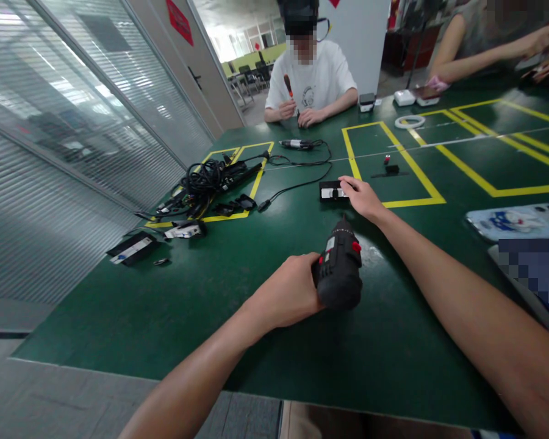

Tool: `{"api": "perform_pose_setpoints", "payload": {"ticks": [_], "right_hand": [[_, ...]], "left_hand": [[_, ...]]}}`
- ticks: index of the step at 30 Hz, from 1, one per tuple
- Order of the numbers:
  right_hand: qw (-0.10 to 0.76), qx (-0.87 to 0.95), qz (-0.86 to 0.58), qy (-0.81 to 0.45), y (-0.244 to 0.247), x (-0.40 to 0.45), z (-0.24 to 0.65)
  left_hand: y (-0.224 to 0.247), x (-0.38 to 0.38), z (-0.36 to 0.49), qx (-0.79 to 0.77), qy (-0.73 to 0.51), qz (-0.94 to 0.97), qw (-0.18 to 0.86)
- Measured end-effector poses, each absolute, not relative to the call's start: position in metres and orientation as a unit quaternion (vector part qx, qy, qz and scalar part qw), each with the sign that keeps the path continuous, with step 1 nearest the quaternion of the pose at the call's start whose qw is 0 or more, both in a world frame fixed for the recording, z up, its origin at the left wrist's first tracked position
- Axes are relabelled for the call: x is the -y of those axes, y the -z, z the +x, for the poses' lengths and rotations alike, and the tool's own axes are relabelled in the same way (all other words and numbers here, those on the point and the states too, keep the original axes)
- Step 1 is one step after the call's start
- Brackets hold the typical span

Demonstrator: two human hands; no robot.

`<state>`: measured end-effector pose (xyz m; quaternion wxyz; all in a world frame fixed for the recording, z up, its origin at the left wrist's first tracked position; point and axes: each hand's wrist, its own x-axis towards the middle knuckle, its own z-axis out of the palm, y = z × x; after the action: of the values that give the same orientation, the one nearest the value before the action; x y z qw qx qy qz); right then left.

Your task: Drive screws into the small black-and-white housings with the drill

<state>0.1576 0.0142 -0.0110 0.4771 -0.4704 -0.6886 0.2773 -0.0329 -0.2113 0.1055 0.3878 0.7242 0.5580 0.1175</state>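
One black box (329, 191) juts left from the right hand's fingers (349, 183).

Left forearm (201, 360) bared, extended obliquely forward; left hand (293, 281) curled in grip, knuckles turned upward, fingers largely hidden. Right forearm (443, 283) bared, extended farther, angled inward; right hand (363, 198) held ahead of left, fingers directed leftward in grasp.
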Motion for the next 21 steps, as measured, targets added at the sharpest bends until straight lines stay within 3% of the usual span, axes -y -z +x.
{"api": "perform_pose_setpoints", "payload": {"ticks": [3, 8, 16, 21], "right_hand": [[0.482, 0.685, -0.466, -0.285, 0.01, -0.015, 0.16], [0.49, 0.676, -0.462, -0.299, 0.011, -0.018, 0.162], [0.492, 0.673, -0.454, -0.313, 0.01, -0.016, 0.164], [0.5, 0.671, -0.451, -0.311, 0.01, -0.012, 0.163]], "left_hand": [[-0.101, 0.211, -0.03, -0.546, -0.08, 0.77, 0.32], [-0.09, 0.214, -0.033, -0.499, -0.034, 0.81, 0.307], [-0.102, 0.212, -0.041, -0.453, -0.091, 0.834, 0.302], [-0.094, 0.172, -0.053, -0.474, -0.162, 0.844, 0.191]]}}
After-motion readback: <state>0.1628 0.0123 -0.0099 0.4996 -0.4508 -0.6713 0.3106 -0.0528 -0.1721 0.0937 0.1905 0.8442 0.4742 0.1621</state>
